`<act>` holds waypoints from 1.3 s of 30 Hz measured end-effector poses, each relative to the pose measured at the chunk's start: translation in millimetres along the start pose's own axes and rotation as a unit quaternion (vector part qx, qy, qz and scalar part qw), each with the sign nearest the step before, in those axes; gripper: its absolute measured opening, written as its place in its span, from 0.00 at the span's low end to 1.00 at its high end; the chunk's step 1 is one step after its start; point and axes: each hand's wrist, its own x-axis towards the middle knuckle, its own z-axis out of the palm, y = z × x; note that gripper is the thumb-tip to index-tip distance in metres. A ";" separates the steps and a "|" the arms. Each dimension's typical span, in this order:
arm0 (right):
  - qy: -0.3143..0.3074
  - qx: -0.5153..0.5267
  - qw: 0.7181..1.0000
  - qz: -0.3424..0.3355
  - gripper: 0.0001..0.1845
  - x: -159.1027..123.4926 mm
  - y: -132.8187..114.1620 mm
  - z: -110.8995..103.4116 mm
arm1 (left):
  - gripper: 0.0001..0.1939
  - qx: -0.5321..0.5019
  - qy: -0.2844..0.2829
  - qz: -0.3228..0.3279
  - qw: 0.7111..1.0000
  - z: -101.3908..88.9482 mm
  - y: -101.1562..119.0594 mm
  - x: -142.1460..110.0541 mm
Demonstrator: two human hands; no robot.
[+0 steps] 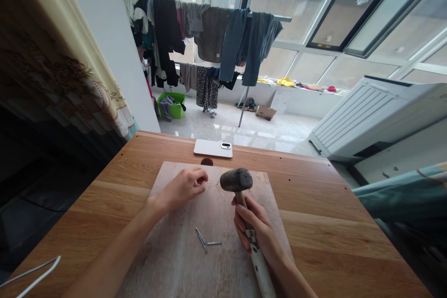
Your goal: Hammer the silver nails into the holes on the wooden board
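Observation:
My right hand (256, 223) is wrapped around the handle of a rubber mallet (236, 180) with a dark head and a worn, partly white handle. The head is raised over the far part of a pale wooden board (167, 251). To its left, my left hand (190, 184) is closed in a pinch close to the board. A thin, light sliver shows at its fingertips, too small to name. Several loose metal nails (206, 241) lie on the board between my forearms. Small marks and bits dot the board's far part near the mallet head.
The board rests on a wooden table (324, 242). Beyond it lies a white phone (211, 148), with a round brown disc (206, 162) close by. A white cable (38, 274) is at the left corner. Past the table stand a clothes rack (240, 107) and a green basket (178, 107).

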 end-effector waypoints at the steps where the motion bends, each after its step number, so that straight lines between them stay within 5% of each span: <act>1: -0.001 -0.002 1.000 0.002 0.21 -0.4 -0.2 -0.5 | 0.07 0.004 0.000 0.004 1.000 -0.7 -0.9 0.4; 11: -0.063 -0.132 0.986 0.078 0.21 -22.6 -20.5 -13.3 | 0.07 0.006 -0.039 0.055 0.998 -6.1 -8.3 7.9; 22: -0.024 -0.329 0.937 0.115 0.19 -41.6 -11.1 -12.2 | 0.06 -0.132 0.023 0.018 0.991 15.1 -28.9 4.7; 32: 0.013 -0.318 0.941 0.112 0.29 -42.5 -2.4 -9.5 | 0.04 -0.092 0.063 0.064 0.992 20.7 -34.0 1.3; 39: 0.004 -0.335 0.936 0.110 0.26 -43.0 -7.7 -7.2 | 0.04 -0.067 0.054 0.094 0.992 22.2 -33.5 1.3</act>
